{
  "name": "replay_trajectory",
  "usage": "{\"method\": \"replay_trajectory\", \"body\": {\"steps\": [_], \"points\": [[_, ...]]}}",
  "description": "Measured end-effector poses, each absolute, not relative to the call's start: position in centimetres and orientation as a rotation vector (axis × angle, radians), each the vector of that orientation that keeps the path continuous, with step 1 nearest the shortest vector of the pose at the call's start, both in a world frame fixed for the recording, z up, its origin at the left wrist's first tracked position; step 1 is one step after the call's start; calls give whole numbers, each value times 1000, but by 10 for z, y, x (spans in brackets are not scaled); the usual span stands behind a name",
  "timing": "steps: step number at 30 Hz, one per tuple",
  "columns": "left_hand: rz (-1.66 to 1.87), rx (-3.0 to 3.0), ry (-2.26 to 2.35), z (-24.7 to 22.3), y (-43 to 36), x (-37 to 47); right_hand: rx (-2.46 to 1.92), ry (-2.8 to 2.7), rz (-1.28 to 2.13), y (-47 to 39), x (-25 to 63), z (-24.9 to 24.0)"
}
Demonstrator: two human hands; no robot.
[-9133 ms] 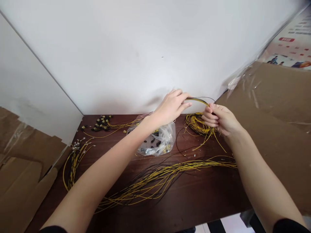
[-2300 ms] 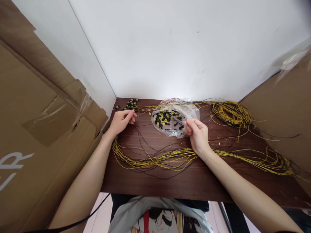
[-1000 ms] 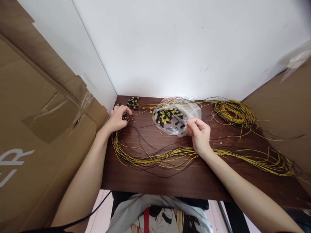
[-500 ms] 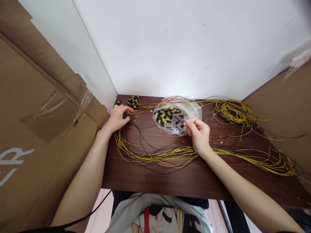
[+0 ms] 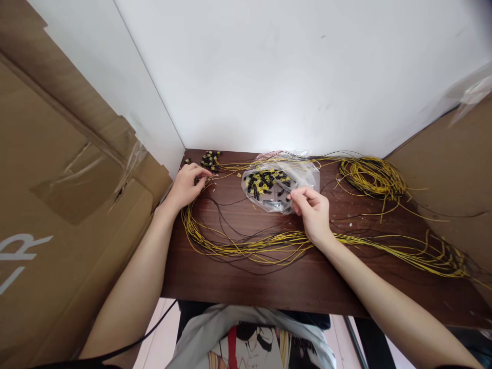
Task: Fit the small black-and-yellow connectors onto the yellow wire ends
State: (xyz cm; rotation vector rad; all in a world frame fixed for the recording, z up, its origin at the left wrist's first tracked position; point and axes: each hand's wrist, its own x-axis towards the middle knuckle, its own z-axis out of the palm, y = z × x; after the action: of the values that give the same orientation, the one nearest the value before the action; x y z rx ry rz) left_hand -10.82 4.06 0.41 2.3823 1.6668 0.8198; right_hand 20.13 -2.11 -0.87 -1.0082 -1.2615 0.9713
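Note:
At the left end of a bundle of yellow and black wires (image 5: 246,247), my left hand (image 5: 187,185) rests with its fingers bent down over the wire ends. Its thumb and index finger are close together; what lies between them is hidden. My right hand (image 5: 313,210) is closed in a pinch at the front right edge of a clear plastic bag (image 5: 307,174). A small dark bit shows at its fingertips, too small to name. Inside the bag lie many small black and yellow plastic pieces (image 5: 263,182).
Small black and yellow pieces (image 5: 210,160) are heaped at the back left. A coil of yellow and black wire (image 5: 371,179) lies at the back right. Cardboard boxes (image 5: 77,174) stand on both sides of the brown table (image 5: 253,289), with a white wall (image 5: 253,77) behind.
My right hand has shifted slightly left along the bag's front edge. My left thumb has drawn in a little toward the index finger over the wire ends.

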Motion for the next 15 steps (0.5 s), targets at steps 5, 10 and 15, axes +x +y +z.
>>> {"method": "replay_trajectory", "body": {"steps": [5,10,15], "points": [[940,2334,1646,7,38,-104,-1021,-1291,966,-21,201,-8],[1017,2331,1676,9,36,-102,-1047,-1331,946,-23,201,-6],[959,2426,1632,7,37,-103,-1051,-1437,850,-27,200,-5]]}}
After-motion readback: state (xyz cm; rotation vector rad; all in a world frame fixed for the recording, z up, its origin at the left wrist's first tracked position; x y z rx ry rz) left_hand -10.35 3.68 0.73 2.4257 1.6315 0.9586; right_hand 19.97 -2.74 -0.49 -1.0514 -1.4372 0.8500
